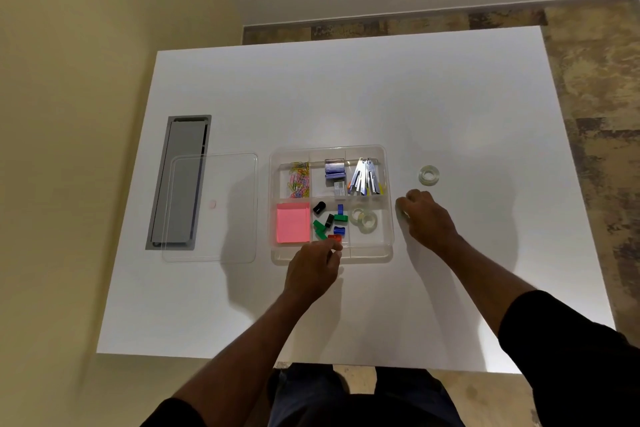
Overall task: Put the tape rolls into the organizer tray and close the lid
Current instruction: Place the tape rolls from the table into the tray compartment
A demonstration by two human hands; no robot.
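The clear organizer tray (388,255) lies mid-table with its compartments open. Two clear tape rolls (363,220) lie in its lower right compartment. Another tape roll (429,175) lies flat on the table, to the right of the tray and beyond my right hand. My right hand (427,220) hovers just outside the tray's right wall, fingers curled around a pale, clear tape roll (401,210) that is mostly hidden. My left hand (313,270) pinches the tray's front rim, next to a red clip. The clear lid (211,208) lies flat to the left of the tray.
The tray also holds paper clips (299,178), staple boxes (334,170), metal clips (365,177), pink sticky notes (292,222) and coloured sharpeners (329,222). A grey cable hatch (180,180) is set in the table, partly under the lid. Floor lies beyond the table's right edge.
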